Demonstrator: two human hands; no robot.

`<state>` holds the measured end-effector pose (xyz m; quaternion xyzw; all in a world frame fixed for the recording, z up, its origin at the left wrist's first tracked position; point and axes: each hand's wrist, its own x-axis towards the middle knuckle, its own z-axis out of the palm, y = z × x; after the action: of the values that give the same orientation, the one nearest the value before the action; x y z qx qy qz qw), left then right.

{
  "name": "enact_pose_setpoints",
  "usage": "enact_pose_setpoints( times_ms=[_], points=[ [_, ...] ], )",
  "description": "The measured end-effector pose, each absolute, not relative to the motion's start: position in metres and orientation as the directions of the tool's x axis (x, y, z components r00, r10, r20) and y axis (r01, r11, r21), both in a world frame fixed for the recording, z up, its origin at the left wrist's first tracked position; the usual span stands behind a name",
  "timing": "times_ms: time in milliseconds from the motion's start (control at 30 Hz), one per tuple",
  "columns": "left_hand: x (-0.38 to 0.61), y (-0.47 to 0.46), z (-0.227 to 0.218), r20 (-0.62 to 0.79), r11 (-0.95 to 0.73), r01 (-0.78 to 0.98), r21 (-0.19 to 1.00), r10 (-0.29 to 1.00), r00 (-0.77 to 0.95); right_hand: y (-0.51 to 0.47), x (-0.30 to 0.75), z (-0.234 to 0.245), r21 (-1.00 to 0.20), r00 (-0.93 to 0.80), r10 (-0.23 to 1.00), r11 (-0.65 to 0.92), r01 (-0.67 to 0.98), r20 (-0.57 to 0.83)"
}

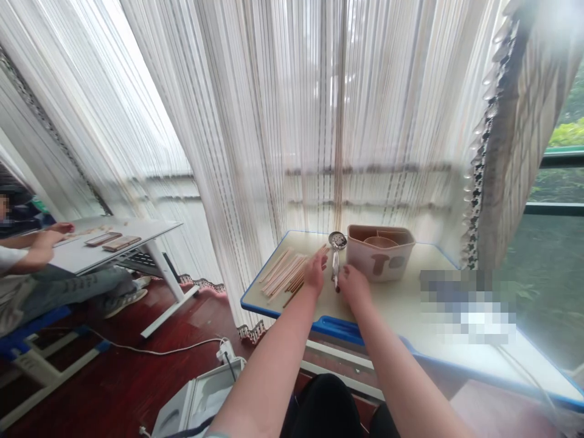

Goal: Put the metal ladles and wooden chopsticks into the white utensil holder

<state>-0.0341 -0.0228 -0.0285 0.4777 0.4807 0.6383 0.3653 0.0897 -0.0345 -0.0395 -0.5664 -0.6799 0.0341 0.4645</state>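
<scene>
My left hand [316, 272] is over the table beside the chopsticks [283, 274], its fingers loosely stretched and nothing clearly in them. Pale chopsticks lie side by side, with darker brown ones nearest my wrist. A metal slotted spoon [337, 241] lies between my hands, its bowl toward the curtain. My right hand [354, 285] is at the lower end of its handle, fingers bent but apart; whether they touch the handle I cannot tell. Just behind that hand stands a light utensil holder [381, 254] with brown inner compartments.
The table [401, 316] has a blue edge. A pixelated patch covers part of its right side, with a cable nearby. Curtains [274, 121] hang behind. At left, another person's hands [48, 239] rest at a white table [152, 234]. A white box [196, 395] and cable are below.
</scene>
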Motion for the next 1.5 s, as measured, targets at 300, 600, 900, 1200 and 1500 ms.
enact_pose_setpoints(
  times_ms=[300,600,900,1200,1500],
  points=[
    [-0.034,-0.011,-0.034,0.141,-0.22,-0.315,0.923,0.957,-0.255,-0.052,0.09,-0.034,-0.359,-0.111,0.899,0.279,0.89,0.424],
    [-0.036,-0.016,-0.03,0.136,-0.207,-0.298,0.932,0.961,-0.241,-0.052,0.097,-0.03,-0.48,-0.088,0.932,0.26,0.838,0.35],
    [-0.038,-0.017,-0.03,0.133,-0.2,-0.262,0.944,0.959,-0.25,-0.051,0.102,-0.031,-0.665,0.049,0.956,0.163,0.729,0.289],
    [-0.04,-0.011,-0.033,0.119,-0.174,-0.205,0.963,0.959,-0.259,-0.038,0.108,-0.043,-0.765,0.109,0.972,0.092,0.638,0.208],
    [-0.04,-0.008,-0.035,0.114,-0.145,-0.112,0.983,0.962,-0.248,-0.039,0.113,-0.028,-0.652,0.045,0.984,0.077,0.754,0.169]
  ],
)
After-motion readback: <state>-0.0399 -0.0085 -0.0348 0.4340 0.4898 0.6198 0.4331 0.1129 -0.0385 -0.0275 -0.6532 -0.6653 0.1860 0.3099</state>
